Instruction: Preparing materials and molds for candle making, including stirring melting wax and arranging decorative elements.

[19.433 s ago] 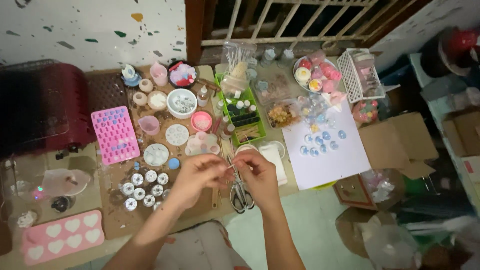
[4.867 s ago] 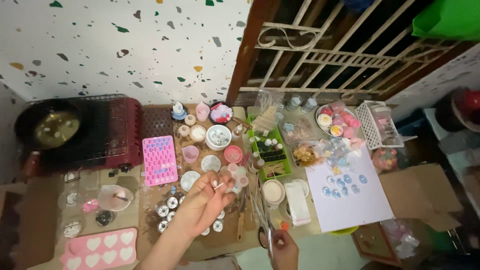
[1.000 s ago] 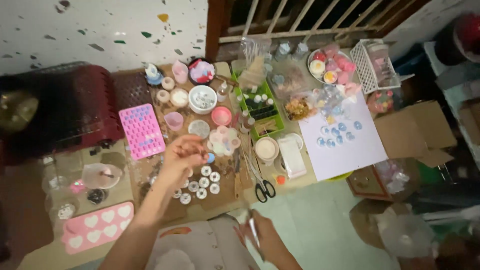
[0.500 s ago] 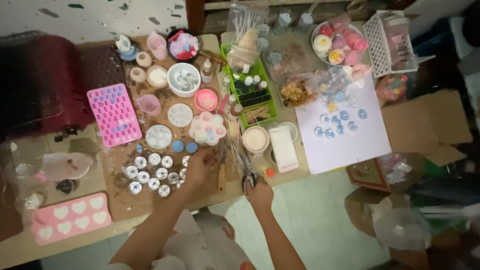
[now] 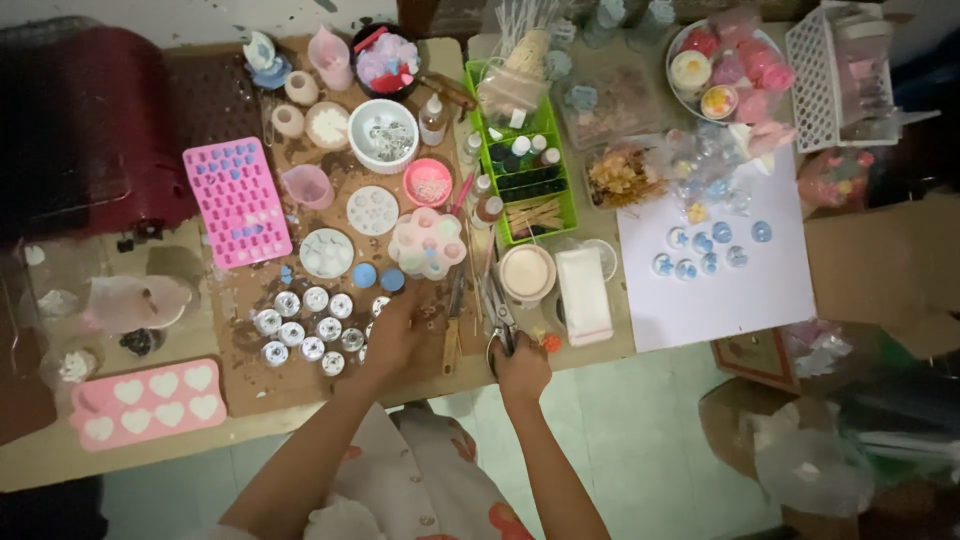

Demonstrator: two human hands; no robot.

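One view only, the head camera looking straight down on a low craft table (image 5: 600, 345).

Left hand (image 5: 393, 335): I see it resting near the front edge of the table, fingers curled over the right end of a cluster of small round metal cups (image 5: 305, 330). Whether it pinches one of them I cannot tell; the fingertips are hidden under the knuckles.

Right hand (image 5: 521, 368): at the front edge, closed around the handles of a pair of scissors (image 5: 498, 315), whose blades lie on the table pointing toward the back edge.

Just left of the scissors: a wooden-handled tool (image 5: 451, 335), lying lengthwise.

Behind the hands: a flower-shaped pastel palette (image 5: 428, 243), two blue discs (image 5: 378, 277), a round white mould (image 5: 326, 252).

Left part of the table: pink many-celled mould (image 5: 238, 202); near the front left corner, a pink heart mould (image 5: 148, 402).

Middle back: green tray (image 5: 565, 190) of small bottles.

Right part: white sheet (image 5: 735, 295) bearing small blue round pieces (image 5: 710, 248).
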